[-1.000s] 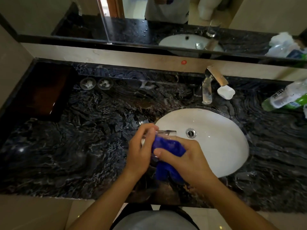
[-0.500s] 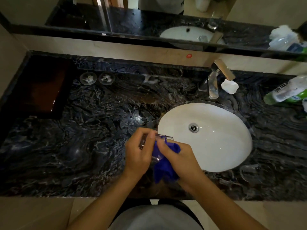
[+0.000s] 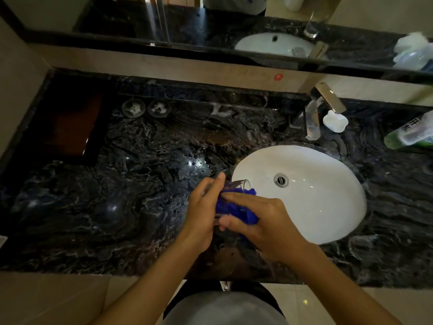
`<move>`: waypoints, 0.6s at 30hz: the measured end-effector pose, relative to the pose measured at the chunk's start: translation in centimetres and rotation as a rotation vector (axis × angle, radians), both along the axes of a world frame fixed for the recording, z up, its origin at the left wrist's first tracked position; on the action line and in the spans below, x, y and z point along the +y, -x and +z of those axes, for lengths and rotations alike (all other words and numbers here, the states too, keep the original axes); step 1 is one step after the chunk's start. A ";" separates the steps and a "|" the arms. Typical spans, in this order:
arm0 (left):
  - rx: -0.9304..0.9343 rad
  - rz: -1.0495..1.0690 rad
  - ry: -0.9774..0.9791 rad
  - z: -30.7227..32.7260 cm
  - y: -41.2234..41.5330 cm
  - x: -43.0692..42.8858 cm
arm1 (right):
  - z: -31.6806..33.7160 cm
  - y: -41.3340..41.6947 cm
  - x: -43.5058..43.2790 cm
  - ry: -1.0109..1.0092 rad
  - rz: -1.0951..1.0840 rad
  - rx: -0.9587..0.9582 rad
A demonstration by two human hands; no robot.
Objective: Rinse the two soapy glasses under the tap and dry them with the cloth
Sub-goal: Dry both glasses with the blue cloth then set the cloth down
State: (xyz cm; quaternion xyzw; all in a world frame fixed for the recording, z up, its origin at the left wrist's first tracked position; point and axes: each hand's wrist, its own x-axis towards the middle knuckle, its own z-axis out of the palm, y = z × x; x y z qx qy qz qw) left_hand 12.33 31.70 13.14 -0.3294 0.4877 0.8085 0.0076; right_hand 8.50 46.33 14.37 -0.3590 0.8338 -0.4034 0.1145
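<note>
Right hand (image 3: 264, 222) now flatter over cloth (image 3: 234, 207), left hand (image 3: 201, 212) still holding glass (image 3: 237, 184)

The clear drinking glass (image 3: 237, 184) shows only its rim; the left hand (image 3: 202, 214), right hand (image 3: 267, 224) and bunched blue cloth (image 3: 234, 207) cover the rest. The green-and-white plastic bottle (image 3: 410, 137) is cut by the right edge, its label print too blurred to read.

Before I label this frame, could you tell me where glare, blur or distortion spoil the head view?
Head view: dim overall; glare specks on the dark countertop; the wide-angle lens bows the mirror edge; the glass and blue cloth look slightly soft.
</note>
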 end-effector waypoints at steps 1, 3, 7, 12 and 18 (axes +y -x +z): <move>0.008 0.049 -0.003 0.0 0.0 0.4 | 0.1 0.1 -0.2 -0.005 -0.033 -0.005; 0.028 0.121 0.008 -0.1 0.2 1.0 | 0.3 0.1 -0.6 -0.004 -0.071 -0.098; 0.113 0.167 0.209 -1.2 0.7 2.3 | 0.8 1.0 -1.0 0.116 -0.210 -0.493; 0.377 0.073 0.810 -4.0 0.8 2.6 | 2.1 2.9 -0.6 0.284 -0.511 -1.095; 0.247 -0.031 0.601 -2.7 2.8 2.6 | 1.4 5.6 0.9 0.235 -0.305 -0.854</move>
